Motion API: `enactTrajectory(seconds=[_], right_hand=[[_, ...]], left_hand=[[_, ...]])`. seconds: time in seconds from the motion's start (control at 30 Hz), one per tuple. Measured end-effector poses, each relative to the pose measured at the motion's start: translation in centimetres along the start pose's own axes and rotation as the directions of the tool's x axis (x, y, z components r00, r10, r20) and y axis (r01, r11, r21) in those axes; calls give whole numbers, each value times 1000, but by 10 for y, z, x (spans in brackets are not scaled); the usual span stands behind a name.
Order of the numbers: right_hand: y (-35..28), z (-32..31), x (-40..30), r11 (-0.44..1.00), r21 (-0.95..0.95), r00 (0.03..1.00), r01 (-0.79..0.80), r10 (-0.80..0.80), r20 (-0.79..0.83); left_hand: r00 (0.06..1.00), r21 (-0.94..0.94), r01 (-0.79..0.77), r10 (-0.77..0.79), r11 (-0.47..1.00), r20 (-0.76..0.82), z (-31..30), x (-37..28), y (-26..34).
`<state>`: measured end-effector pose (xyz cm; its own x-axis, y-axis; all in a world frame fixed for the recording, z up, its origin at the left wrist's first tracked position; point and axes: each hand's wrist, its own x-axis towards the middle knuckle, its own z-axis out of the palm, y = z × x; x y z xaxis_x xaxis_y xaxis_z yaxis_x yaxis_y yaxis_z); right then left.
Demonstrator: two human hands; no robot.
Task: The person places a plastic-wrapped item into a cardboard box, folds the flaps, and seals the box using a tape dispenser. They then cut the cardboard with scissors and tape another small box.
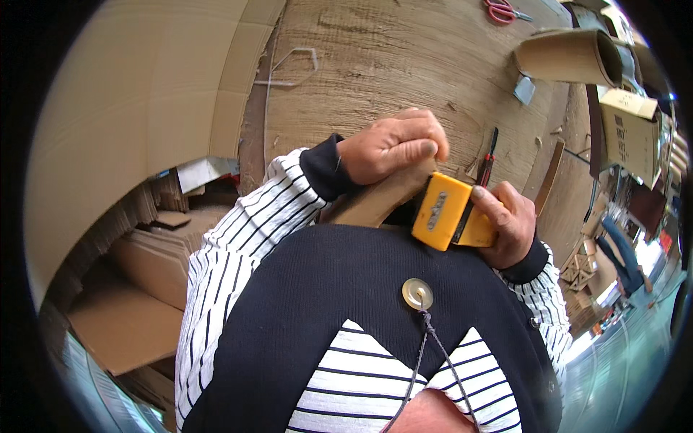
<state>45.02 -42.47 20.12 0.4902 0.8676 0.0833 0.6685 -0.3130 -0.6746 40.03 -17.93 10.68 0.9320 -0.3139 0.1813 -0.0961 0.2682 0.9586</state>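
My left hand [398, 145] is closed over the upper end of a bent brown cardboard piece [379, 201], close to my chest above a wooden board table [379, 65]. In my right hand [506, 224] is a yellow tool with a black part [444, 211], its exact kind not clear; it looks like a tape dispenser or a stapler. Its wide yellow end touches or nearly touches the cardboard near my left hand. A red and black utility knife [489, 159] lies on the table just beyond my right hand. My body hides the lower end of the cardboard.
A large cardboard sheet [146, 92] rises at the left, above stacked cardboard [157, 260]. Red-handled scissors [502, 12] and a white strap [295, 84] lie on the table. A curved cardboard tube [568, 57] and a carton [628, 130] stand right. Another person [622, 260] is far right.
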Motion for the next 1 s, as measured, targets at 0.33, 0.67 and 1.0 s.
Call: enactTrajectory(seconds=[0.33, 0.67, 1.0], right_hand=[[49, -43, -30, 996, -77, 978, -36, 51, 205], [100, 0, 1, 909, 417, 966, 17, -122, 226], [118, 46, -5, 874, 486, 905, 22, -224, 362]], left_hand=[[961, 307, 217, -258, 927, 99, 10, 19, 32], [975, 715, 215, -187, 665, -119, 29, 17, 58], [991, 716, 61, -127, 696, 40, 24, -8, 68]])
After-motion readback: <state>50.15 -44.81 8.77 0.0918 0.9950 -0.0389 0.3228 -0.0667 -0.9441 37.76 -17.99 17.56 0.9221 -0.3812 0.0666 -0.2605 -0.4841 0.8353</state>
